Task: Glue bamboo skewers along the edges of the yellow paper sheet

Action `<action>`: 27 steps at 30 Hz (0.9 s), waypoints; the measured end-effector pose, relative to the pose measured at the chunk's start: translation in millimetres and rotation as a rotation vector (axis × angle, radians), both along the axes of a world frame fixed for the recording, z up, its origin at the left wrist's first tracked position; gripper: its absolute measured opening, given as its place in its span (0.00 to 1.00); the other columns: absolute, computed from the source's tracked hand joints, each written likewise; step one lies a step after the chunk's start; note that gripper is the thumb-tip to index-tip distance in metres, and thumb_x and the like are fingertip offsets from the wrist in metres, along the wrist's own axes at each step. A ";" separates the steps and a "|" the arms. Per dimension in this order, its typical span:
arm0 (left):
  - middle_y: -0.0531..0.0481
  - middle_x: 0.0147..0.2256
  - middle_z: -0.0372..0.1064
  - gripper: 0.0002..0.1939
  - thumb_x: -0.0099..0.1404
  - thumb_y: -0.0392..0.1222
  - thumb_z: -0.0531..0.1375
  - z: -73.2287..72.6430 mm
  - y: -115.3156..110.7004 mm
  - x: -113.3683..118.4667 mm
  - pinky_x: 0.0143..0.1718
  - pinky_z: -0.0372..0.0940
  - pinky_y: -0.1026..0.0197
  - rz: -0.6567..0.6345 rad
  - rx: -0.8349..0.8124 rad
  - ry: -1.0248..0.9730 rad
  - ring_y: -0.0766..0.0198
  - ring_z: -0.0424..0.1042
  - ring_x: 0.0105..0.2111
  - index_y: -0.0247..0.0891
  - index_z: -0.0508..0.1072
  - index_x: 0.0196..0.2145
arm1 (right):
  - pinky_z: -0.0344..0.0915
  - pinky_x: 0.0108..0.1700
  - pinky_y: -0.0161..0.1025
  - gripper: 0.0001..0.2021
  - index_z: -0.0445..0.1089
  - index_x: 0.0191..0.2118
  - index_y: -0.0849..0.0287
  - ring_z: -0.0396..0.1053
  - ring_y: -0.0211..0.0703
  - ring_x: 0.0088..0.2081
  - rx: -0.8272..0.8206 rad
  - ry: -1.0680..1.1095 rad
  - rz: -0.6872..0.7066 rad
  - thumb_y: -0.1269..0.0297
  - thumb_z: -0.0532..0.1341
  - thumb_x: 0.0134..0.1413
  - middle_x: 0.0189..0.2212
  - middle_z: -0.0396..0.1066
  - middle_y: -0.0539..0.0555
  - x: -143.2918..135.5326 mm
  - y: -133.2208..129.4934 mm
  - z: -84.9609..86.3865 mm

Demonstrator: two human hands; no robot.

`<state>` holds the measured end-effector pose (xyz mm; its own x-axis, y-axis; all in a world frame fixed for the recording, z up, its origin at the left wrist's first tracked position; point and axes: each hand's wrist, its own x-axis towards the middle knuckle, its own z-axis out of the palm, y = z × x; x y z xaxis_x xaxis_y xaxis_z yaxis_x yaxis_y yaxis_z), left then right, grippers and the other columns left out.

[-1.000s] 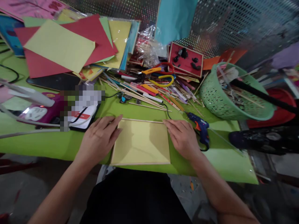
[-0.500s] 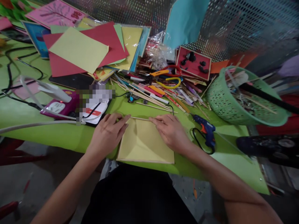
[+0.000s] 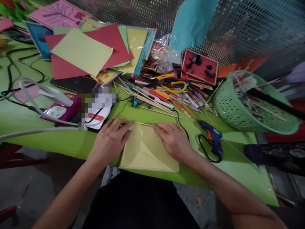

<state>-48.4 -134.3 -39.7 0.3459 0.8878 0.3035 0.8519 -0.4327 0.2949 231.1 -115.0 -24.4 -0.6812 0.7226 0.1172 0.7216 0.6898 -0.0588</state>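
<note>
A yellow paper sheet (image 3: 147, 151) lies at the table's front edge, with a thin wooden strip along its near side. Along its far edge runs a thin wooden stick (image 3: 143, 124). At the stick's left end my left hand (image 3: 113, 136) presses with closed fingers, and my right hand (image 3: 172, 138) does the same at the right end. The stick's middle shows between the hands; its ends are hidden under the fingers. To the right of my right hand, a blue glue gun (image 3: 212, 135) lies on the table.
Behind the sheet lie loose sticks (image 3: 152, 98), markers and scissors (image 3: 175, 86). A green basket (image 3: 228, 108) stands at the right. At the left are a purple power strip (image 3: 59, 109) with cables, a phone (image 3: 97, 117) and coloured papers (image 3: 81, 52). A mesh panel (image 3: 133, 12) rises behind.
The view has shifted slightly, so the table's things appear a little lower and further right. Both hands keep their places on the stick.
</note>
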 end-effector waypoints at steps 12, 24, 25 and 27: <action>0.40 0.47 0.75 0.19 0.77 0.43 0.52 2.0 -1.1 1.0 0.52 0.71 0.46 0.035 -0.006 0.009 0.51 0.76 0.46 0.39 0.76 0.59 | 0.60 0.51 0.51 0.20 0.68 0.66 0.66 0.68 0.54 0.51 0.044 -0.026 0.014 0.67 0.53 0.74 0.53 0.77 0.63 -5.4 -3.0 3.6; 0.38 0.51 0.75 0.19 0.77 0.44 0.52 -3.5 -1.4 -2.9 0.59 0.69 0.48 0.106 -0.012 -0.099 0.52 0.75 0.53 0.36 0.72 0.60 | 0.61 0.55 0.51 0.21 0.67 0.68 0.55 0.67 0.56 0.55 0.054 0.112 -0.095 0.62 0.54 0.74 0.54 0.75 0.61 20.4 -0.3 12.4; 0.38 0.51 0.75 0.20 0.77 0.45 0.52 -3.2 -1.0 -2.9 0.59 0.69 0.47 0.113 -0.020 -0.106 0.51 0.75 0.53 0.36 0.72 0.60 | 0.61 0.54 0.52 0.21 0.67 0.67 0.54 0.68 0.56 0.55 0.070 0.126 -0.121 0.62 0.55 0.74 0.54 0.75 0.60 24.6 1.7 15.5; 0.38 0.52 0.75 0.21 0.77 0.46 0.53 -2.6 -0.1 -2.8 0.58 0.69 0.47 0.118 -0.037 -0.108 0.51 0.75 0.53 0.38 0.72 0.61 | 0.60 0.54 0.52 0.21 0.69 0.66 0.53 0.68 0.56 0.54 0.101 0.159 -0.172 0.62 0.55 0.73 0.53 0.75 0.60 33.0 5.3 22.0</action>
<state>-51.3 -134.4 -42.2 0.2056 0.9317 0.2995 0.8589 -0.3185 0.4010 264.1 -109.7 -2.4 -0.5165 0.8055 0.2905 0.8161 0.5658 -0.1179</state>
